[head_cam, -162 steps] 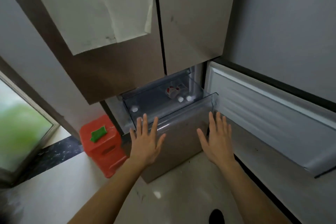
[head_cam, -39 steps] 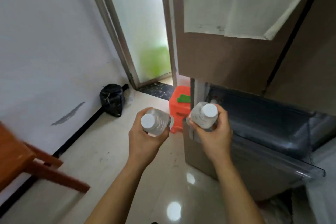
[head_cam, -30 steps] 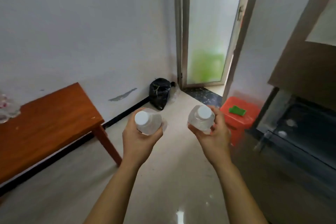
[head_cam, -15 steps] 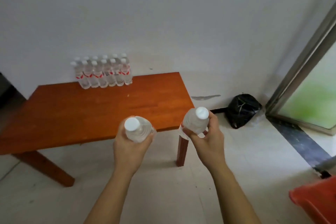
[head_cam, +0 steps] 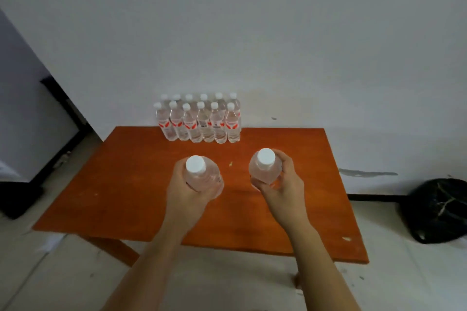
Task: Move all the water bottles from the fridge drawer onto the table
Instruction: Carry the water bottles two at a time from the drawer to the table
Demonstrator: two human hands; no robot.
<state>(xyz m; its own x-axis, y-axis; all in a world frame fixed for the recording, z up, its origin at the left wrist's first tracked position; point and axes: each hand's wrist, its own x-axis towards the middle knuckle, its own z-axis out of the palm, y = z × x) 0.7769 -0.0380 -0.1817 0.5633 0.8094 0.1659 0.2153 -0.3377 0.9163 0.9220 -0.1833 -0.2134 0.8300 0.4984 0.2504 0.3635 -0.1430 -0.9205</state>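
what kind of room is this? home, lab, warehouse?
Probably a plain room in a home, though that is a guess. A low wooden table stands against a bare white wall, with a block of water bottles at its back edge and a black bag on the tiled floor.

A plain domestic room is suggested by a bare white wall (head_cam: pixel 252 33), a pale tiled floor (head_cam: pixel 50 272), an orange wooden tabletop (head_cam: pixel 126 184) and a black rubbish bag (head_cam: pixel 437 209) left on the floor.

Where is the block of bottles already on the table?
In the head view, the block of bottles stands at the table's far edge by the wall, slightly left of centre.
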